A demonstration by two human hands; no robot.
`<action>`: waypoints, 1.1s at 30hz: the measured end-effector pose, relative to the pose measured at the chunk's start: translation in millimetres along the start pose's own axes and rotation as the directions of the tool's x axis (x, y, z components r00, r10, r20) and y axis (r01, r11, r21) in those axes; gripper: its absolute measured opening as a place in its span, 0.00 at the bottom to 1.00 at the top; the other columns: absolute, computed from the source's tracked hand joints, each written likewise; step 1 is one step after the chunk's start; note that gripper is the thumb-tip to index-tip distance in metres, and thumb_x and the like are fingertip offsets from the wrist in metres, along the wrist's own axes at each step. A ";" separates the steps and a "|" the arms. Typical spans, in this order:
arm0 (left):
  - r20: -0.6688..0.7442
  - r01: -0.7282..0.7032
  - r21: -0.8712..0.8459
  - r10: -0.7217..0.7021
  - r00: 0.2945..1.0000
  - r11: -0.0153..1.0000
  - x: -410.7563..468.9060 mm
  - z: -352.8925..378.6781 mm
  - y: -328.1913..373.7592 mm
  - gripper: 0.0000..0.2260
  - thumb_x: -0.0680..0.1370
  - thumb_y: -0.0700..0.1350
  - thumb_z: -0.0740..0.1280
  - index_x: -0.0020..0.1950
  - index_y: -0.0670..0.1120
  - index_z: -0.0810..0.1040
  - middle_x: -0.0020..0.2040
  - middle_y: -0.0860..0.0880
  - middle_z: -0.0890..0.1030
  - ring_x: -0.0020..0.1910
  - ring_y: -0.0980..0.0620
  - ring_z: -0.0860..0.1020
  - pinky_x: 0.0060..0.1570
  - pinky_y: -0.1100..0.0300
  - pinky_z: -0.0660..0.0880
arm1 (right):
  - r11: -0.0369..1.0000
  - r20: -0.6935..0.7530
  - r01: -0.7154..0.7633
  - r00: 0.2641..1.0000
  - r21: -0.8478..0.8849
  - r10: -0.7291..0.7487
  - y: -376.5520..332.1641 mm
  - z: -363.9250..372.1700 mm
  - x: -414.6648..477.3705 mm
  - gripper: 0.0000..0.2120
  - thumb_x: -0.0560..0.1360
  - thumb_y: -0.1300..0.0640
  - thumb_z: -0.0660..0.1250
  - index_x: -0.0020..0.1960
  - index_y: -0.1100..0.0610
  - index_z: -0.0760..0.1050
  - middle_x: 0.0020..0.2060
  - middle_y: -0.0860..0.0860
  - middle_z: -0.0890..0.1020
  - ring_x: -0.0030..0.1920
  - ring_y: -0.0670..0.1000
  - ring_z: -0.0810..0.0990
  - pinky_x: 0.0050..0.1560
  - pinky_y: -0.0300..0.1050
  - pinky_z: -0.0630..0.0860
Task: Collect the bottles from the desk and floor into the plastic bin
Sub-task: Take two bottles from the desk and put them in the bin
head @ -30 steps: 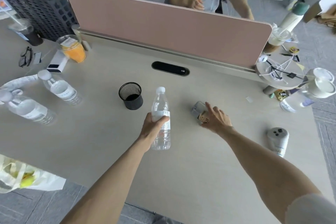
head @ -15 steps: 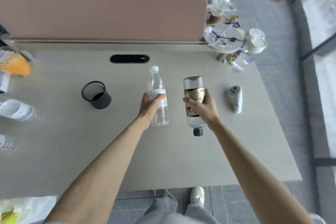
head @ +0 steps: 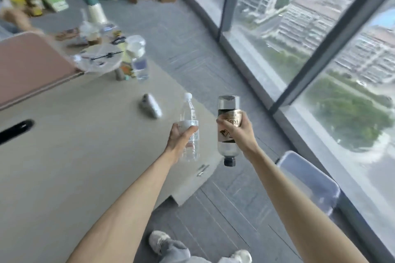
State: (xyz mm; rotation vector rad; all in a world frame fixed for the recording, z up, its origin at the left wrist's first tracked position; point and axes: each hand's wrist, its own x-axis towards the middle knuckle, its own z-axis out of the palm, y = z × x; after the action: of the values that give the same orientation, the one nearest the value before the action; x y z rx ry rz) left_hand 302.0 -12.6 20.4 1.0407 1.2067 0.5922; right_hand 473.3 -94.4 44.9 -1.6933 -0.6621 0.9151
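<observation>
Head view: both hands are loaded and lifted off the desk (head: 64,166). Left hand (head: 180,136) is wrapped round the middle of a clear water bottle (head: 188,111), thumb across the label, white cap up at 12 o'clock. Right hand (head: 243,132) is curled round the label band of a brown-label bottle (head: 228,103), which is upside down with its black cap (head: 229,161) at 6 o'clock. Plastic bin (head: 314,181) stands on the floor at about 4 o'clock from the right hand, partly hidden behind that forearm, near the window. Judgement on handling: both bottles look like thin plastic, so they are light, slightly squashy under a hard squeeze and smooth enough to slip. Fill level is unclear in this blurred frame; the brown-label bottle looks largely empty. A mid-body grip over the label looks best, since the paper gives friction and the wall is stiffest there. Neither looks fragile, so a short drop into the bin should be harmless. Another clear bottle (head: 140,64) stands at the far desk corner, at 11 o'clock from the left hand.
</observation>
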 end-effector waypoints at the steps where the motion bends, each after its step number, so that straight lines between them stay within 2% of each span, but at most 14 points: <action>1: 0.048 -0.004 0.026 0.003 0.999 1.000 -4.4 30.0 -2.4 0.19 0.74 0.48 0.71 0.61 0.46 0.68 0.50 0.52 0.73 0.48 0.56 0.75 0.39 0.59 0.77 | 1.000 -0.039 -0.009 0.999 0.019 0.009 8.3 -30.8 -5.1 0.20 0.68 0.52 0.78 0.56 0.52 0.73 0.43 0.49 0.83 0.40 0.46 0.82 0.39 0.42 0.78; 4: 0.169 -0.013 0.061 0.003 0.986 0.998 -24.7 122.1 -11.4 0.20 0.72 0.49 0.72 0.59 0.47 0.69 0.50 0.51 0.74 0.47 0.55 0.76 0.41 0.57 0.77 | 0.996 -0.171 -0.042 0.984 0.072 0.054 35.4 -123.6 -26.3 0.21 0.68 0.52 0.78 0.56 0.53 0.74 0.42 0.49 0.82 0.39 0.46 0.81 0.39 0.42 0.78; 6: 0.220 0.003 0.079 -0.020 0.975 0.997 -38.2 175.8 -21.0 0.19 0.71 0.49 0.72 0.59 0.47 0.71 0.49 0.50 0.76 0.47 0.52 0.78 0.41 0.56 0.77 | 0.991 -0.235 -0.070 0.967 0.114 0.095 56.2 -180.1 -42.0 0.22 0.66 0.51 0.79 0.55 0.53 0.74 0.42 0.50 0.83 0.39 0.47 0.81 0.42 0.47 0.80; 8: 0.279 0.009 0.114 -0.041 0.960 0.993 -51.6 224.8 -30.9 0.23 0.67 0.53 0.72 0.59 0.46 0.73 0.50 0.48 0.79 0.47 0.49 0.80 0.39 0.56 0.77 | 0.984 -0.299 -0.085 0.945 0.154 0.128 74.6 -231.3 -58.9 0.21 0.65 0.52 0.80 0.53 0.53 0.74 0.41 0.51 0.82 0.38 0.48 0.81 0.43 0.50 0.81; 10: 0.328 0.004 0.171 -0.061 0.943 0.985 -62.0 268.6 -41.1 0.26 0.66 0.54 0.72 0.60 0.46 0.73 0.51 0.47 0.79 0.46 0.50 0.80 0.36 0.58 0.75 | 0.975 -0.346 -0.100 0.924 0.199 0.165 87.0 -276.1 -75.1 0.18 0.68 0.55 0.79 0.52 0.53 0.73 0.40 0.51 0.81 0.35 0.48 0.80 0.38 0.45 0.81; 12: 0.361 -0.007 0.237 -0.082 0.929 0.971 -72.5 308.4 -51.7 0.22 0.71 0.51 0.72 0.61 0.46 0.71 0.51 0.48 0.78 0.44 0.53 0.77 0.34 0.61 0.72 | 0.961 -0.384 -0.127 0.898 0.246 0.217 100.1 -315.3 -89.8 0.17 0.71 0.58 0.77 0.54 0.55 0.72 0.40 0.51 0.80 0.32 0.45 0.79 0.31 0.38 0.78; 13: 0.384 -0.012 0.274 -0.098 0.918 0.962 -75.7 325.9 -57.6 0.20 0.74 0.50 0.71 0.61 0.47 0.70 0.51 0.49 0.77 0.44 0.55 0.76 0.34 0.62 0.70 | 0.956 -0.407 -0.138 0.882 0.261 0.238 107.9 -332.6 -94.8 0.18 0.71 0.58 0.77 0.55 0.56 0.72 0.41 0.52 0.80 0.33 0.44 0.80 0.31 0.37 0.78; 15: 0.423 -0.026 0.345 -0.131 0.896 0.938 -78.1 358.2 -68.8 0.21 0.75 0.50 0.70 0.64 0.46 0.68 0.56 0.47 0.76 0.48 0.53 0.76 0.38 0.61 0.71 | 0.949 -0.439 -0.150 0.859 0.278 0.264 123.9 -361.7 -101.0 0.23 0.68 0.52 0.79 0.57 0.55 0.73 0.46 0.55 0.82 0.39 0.48 0.82 0.39 0.44 0.82; 17: 0.451 -0.035 0.407 -0.167 0.877 0.913 -75.6 387.4 -78.1 0.26 0.74 0.52 0.70 0.68 0.45 0.65 0.61 0.47 0.74 0.55 0.49 0.74 0.50 0.56 0.71 | 0.945 -0.466 -0.160 0.838 0.285 0.283 140.2 -386.0 -103.2 0.25 0.66 0.49 0.80 0.58 0.53 0.74 0.48 0.53 0.82 0.43 0.50 0.83 0.47 0.50 0.83; 19: 0.461 -0.029 0.452 -0.205 0.864 0.892 -73.0 414.7 -85.8 0.30 0.72 0.54 0.71 0.69 0.46 0.65 0.64 0.46 0.73 0.59 0.47 0.73 0.59 0.51 0.71 | 0.946 -0.492 -0.168 0.821 0.279 0.291 155.2 -405.3 -103.9 0.22 0.69 0.50 0.79 0.58 0.53 0.75 0.47 0.48 0.81 0.45 0.49 0.83 0.46 0.47 0.82; 20: 0.466 -0.030 0.468 -0.218 0.858 0.883 -70.6 428.0 -89.7 0.30 0.72 0.55 0.71 0.69 0.46 0.65 0.64 0.46 0.74 0.60 0.46 0.74 0.60 0.50 0.71 | 0.942 -0.504 -0.178 0.808 0.286 0.306 160.2 -413.0 -103.8 0.21 0.69 0.50 0.78 0.58 0.52 0.75 0.47 0.48 0.82 0.45 0.49 0.83 0.44 0.45 0.82; 23: 0.493 -0.047 0.516 -0.252 0.833 0.855 -56.6 468.8 -100.3 0.26 0.74 0.53 0.71 0.67 0.46 0.67 0.60 0.44 0.76 0.57 0.46 0.75 0.57 0.53 0.71 | 0.920 -0.541 -0.202 0.759 0.336 0.364 180.3 -436.0 -93.7 0.23 0.68 0.45 0.78 0.58 0.50 0.75 0.48 0.53 0.84 0.44 0.49 0.83 0.38 0.39 0.79; 28: 0.523 -0.066 0.583 -0.311 0.793 0.810 -13.0 533.0 -120.6 0.26 0.73 0.53 0.70 0.66 0.46 0.67 0.58 0.45 0.77 0.55 0.46 0.76 0.54 0.53 0.72 | 0.878 -0.588 -0.255 0.664 0.404 0.463 218.6 -474.7 -56.4 0.30 0.66 0.41 0.77 0.63 0.48 0.73 0.52 0.52 0.82 0.50 0.50 0.83 0.43 0.42 0.80; 33: 0.517 -0.063 0.629 -0.356 0.779 0.775 37.0 588.5 -143.0 0.21 0.75 0.51 0.70 0.63 0.47 0.67 0.53 0.47 0.77 0.46 0.52 0.76 0.37 0.60 0.69 | 0.822 -0.562 -0.331 0.607 0.464 0.562 272.0 -511.6 -5.3 0.30 0.72 0.50 0.74 0.70 0.50 0.65 0.53 0.52 0.81 0.51 0.53 0.83 0.47 0.48 0.81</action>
State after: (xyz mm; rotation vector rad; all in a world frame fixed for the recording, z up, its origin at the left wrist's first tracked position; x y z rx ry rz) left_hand 848.1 -237.6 -118.7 1.5168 0.8764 -0.3310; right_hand 893.4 -451.0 -134.1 -1.7546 0.4365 0.6007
